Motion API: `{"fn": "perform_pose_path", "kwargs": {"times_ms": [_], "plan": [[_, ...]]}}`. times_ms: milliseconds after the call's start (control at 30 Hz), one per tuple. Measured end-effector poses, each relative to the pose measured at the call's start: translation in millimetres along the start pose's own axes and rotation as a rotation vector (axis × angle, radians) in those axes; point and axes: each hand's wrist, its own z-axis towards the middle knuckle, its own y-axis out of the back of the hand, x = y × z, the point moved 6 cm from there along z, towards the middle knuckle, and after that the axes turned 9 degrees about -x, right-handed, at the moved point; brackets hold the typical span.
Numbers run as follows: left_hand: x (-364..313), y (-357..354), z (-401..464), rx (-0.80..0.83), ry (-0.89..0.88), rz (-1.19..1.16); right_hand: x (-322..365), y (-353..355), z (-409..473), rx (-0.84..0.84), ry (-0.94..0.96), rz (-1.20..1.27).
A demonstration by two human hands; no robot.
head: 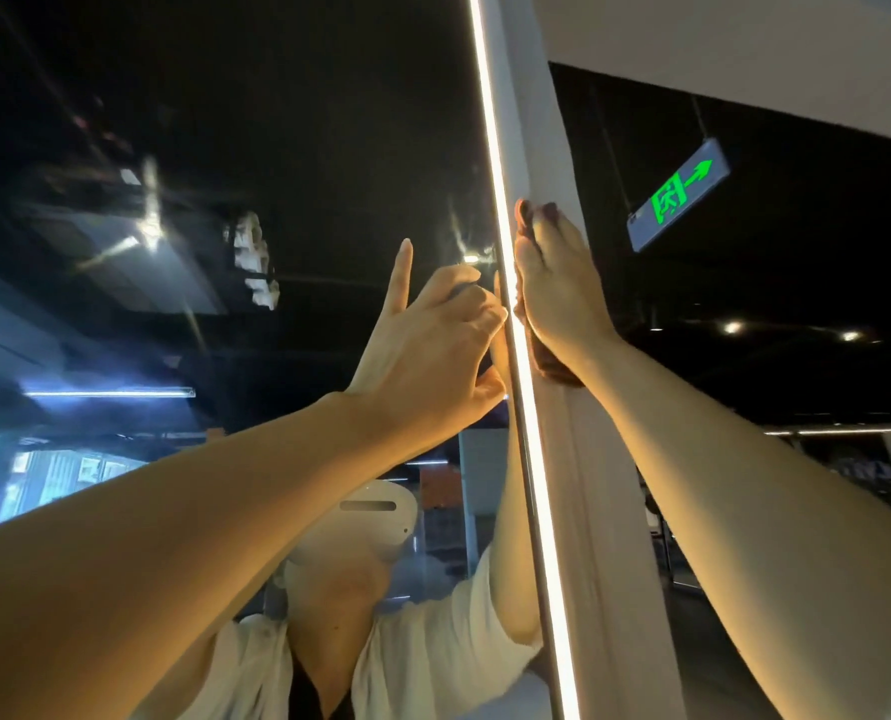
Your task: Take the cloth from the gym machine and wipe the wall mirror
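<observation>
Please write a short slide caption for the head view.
Right hand presses dark cloth on white trim beside mirror; left hand at lit edge.

Dim room; bright light strip glares, warm glow, wide-angle edge distortion

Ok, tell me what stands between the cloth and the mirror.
The cloth, under the right hand, is on the white pillar. The lit strip runs between it and the mirror; the left hand sits just across it.
</observation>
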Motion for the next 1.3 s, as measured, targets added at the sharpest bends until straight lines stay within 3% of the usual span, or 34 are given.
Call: {"fn": "perform_pose_path", "kwargs": {"times_ms": [200,400,500,600,767,833,900,967,1067,1200,1300], "plan": [[-6.9,8.7,-19.0,-0.003,-0.143,0.018,-16.6,25.9,-102.2,-0.095,0.106,0.043],[18.1,20.6,-18.4,-0.026,-0.019,0.004,19.7,9.9,-19.2,-0.057,0.247,-0.132],[15.9,20.8,-33.1,-0.045,-0.016,0.001,22.7,-4.1,-17.8,-0.023,0.247,-0.236],[4.0,19.1,-54.9,-0.031,-0.037,-0.033,18.6,6.5,-74.8,0.006,0.403,-0.229],[-12.9,22.5,-73.3,-0.026,-0.018,-0.099,0.6,40.3,-171.5,0.2,0.569,-0.094],[-18.8,21.2,-73.0,-0.035,0.001,-0.107,-8.0,51.1,-155.6,0.14,0.476,-0.107],[-26.9,16.0,-70.3,-0.018,0.051,-0.125,-17.3,54.6,-124.1,0.055,0.225,-0.069],[-37.1,8.9,-69.7,-0.004,0.103,-0.142,-23.0,43.3,-111.8,0.097,0.024,0.016],[-55.2,2.9,-79.3,0.017,0.176,-0.206,-24.4,36.9,-153.4,0.113,-0.007,0.088],[-79.1,5.4,-104.8,0.01,0.213,-0.248,-35.3,74.2,-229.7,-0.021,0.039,0.077],[-95.3,8.5,-122.4,0.007,0.273,-0.358,-39.6,98.0,-220.3,-0.174,-0.021,0.123]]}}
